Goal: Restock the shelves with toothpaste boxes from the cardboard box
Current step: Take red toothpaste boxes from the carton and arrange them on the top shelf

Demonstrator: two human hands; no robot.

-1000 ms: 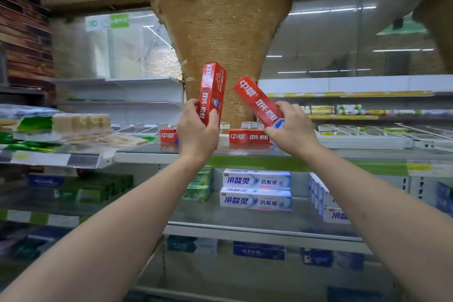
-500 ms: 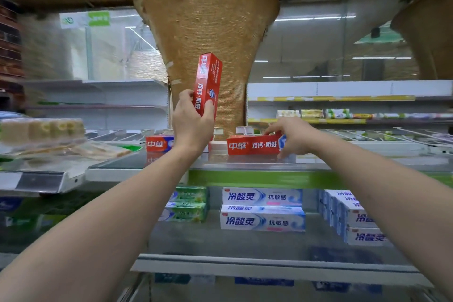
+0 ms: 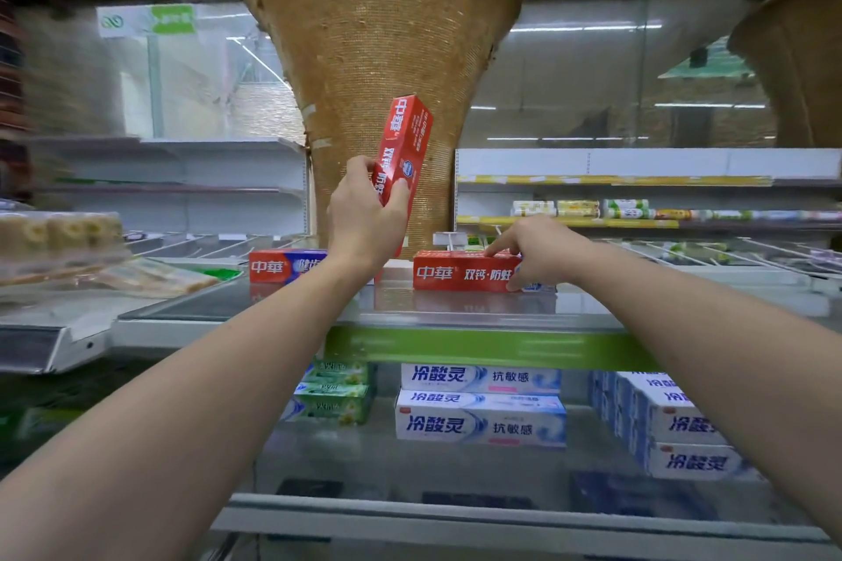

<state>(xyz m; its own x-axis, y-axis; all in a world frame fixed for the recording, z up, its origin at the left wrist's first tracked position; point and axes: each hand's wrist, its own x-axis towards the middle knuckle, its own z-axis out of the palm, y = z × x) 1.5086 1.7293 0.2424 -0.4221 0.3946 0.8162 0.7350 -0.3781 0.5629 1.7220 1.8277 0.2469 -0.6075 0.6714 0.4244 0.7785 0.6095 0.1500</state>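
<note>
Since half a second ago your right hand (image 3: 542, 251) has finished laying its red toothpaste box (image 3: 464, 271) flat on the top shelf (image 3: 455, 319), and your left hand (image 3: 364, 219) has lifted slightly with its own box tilted a little more to the right.

Nearest you, both forearms reach up and forward over the lower shelf (image 3: 501, 524), where white-and-blue boxes (image 3: 480, 419) are stacked two high near its middle and another white-and-blue stack (image 3: 674, 428) sits toward its right end. A green stack (image 3: 337, 392) lies further back on the left.

On the top shelf, your right hand has its fingers curled over the right end of the laid box, thumb against the front face and index finger stretched along the top edge. That box lies lengthwise near the front edge, label facing you. Nudge it square to the edge before you let go, so the next box sits flush.

Your left hand is clamped round the lower half of the upright red box (image 3: 403, 150), thumb on the near face, fingers wrapped behind. It is held above the gap between the laid box and a red-and-blue box (image 3: 287, 265) to its left. Turn it level before lowering it, label outward, and set it down gently rather than dropping it in, since I judge these light cartons slide easily on the smooth shelf.

Behind stands a woven cone-shaped pillar (image 3: 378, 59). I cannot see the cardboard box.
</note>
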